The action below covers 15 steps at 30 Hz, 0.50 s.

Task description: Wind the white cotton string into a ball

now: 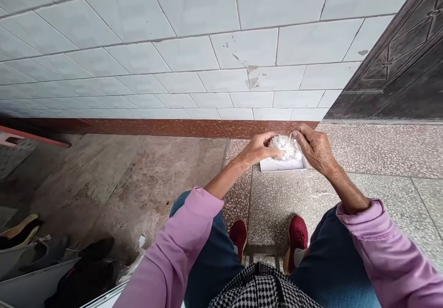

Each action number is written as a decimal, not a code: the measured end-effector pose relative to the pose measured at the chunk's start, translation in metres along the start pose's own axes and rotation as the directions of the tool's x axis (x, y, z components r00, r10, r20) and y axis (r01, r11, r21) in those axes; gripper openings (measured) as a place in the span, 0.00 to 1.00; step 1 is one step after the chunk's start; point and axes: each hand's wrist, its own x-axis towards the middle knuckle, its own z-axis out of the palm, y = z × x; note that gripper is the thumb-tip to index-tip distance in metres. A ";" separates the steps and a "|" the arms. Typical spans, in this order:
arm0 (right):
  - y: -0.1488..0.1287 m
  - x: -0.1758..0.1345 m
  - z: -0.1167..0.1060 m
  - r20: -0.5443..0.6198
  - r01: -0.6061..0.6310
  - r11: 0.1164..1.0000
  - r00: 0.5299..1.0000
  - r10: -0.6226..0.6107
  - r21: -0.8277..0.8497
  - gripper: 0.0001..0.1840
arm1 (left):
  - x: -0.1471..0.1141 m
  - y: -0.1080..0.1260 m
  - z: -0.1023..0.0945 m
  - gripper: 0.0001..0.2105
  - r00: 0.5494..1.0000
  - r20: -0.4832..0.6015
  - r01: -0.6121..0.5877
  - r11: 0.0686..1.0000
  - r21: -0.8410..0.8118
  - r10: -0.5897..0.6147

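My left hand [262, 148] is wrapped round the left side of a fluffy white bundle of yarn [284, 145], its thumb lying across the front. At the bundle's upper right, my right hand [314, 148] pinches a white strand between thumb and forefinger. A shallow white box [282, 165] sits on the floor just beneath the bundle. Loose white strands [323, 194] trail over the speckled floor to the right of the box. The fingertips of my left hand behind the bundle are hidden.
A white tiled wall [194, 54] rises in front, with a dark door [401, 68] at the right. My red shoes [298, 233] stand on the speckled floor [273, 206]. Containers with shoes and dark cloth [83, 271] are at the lower left.
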 end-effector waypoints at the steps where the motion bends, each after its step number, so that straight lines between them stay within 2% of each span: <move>1: 0.007 0.001 -0.001 -0.006 -0.019 1.000 1.000 0.019 -0.003 0.22 | -0.002 0.001 0.002 0.26 0.996 0.082 0.026 0.998 -0.053 -0.022; 3: 0.019 0.002 -0.001 0.002 -0.063 0.998 0.998 0.063 0.015 0.24 | -0.005 0.003 0.003 0.25 0.985 0.173 0.035 0.982 -0.183 -0.003; 5: 0.026 0.002 0.002 0.040 -0.086 0.996 0.996 0.085 0.037 0.25 | -0.007 0.006 0.001 0.25 0.983 0.176 0.013 0.951 -0.308 0.043; 7: 0.028 0.001 0.008 0.119 -0.077 0.996 0.990 0.070 0.053 0.25 | -0.007 0.008 -0.001 0.27 0.992 0.109 -0.020 0.915 -0.403 0.069; 9: 0.024 -0.002 0.016 0.211 -0.051 0.997 0.977 0.037 0.062 0.24 | -0.004 0.008 -0.004 0.30 0.997 -0.005 -0.076 0.891 -0.447 0.083; 12: 0.007 -0.010 0.028 0.306 -0.037 0.997 0.952 0.017 0.062 0.20 | 0.002 0.004 -0.009 0.31 0.974 -0.195 -0.179 0.913 -0.367 0.113; 15: -0.015 -0.018 0.031 0.381 -0.049 0.994 0.925 0.010 0.093 0.20 | 0.005 -0.003 -0.014 0.31 0.904 -0.359 -0.273 0.960 -0.060 0.234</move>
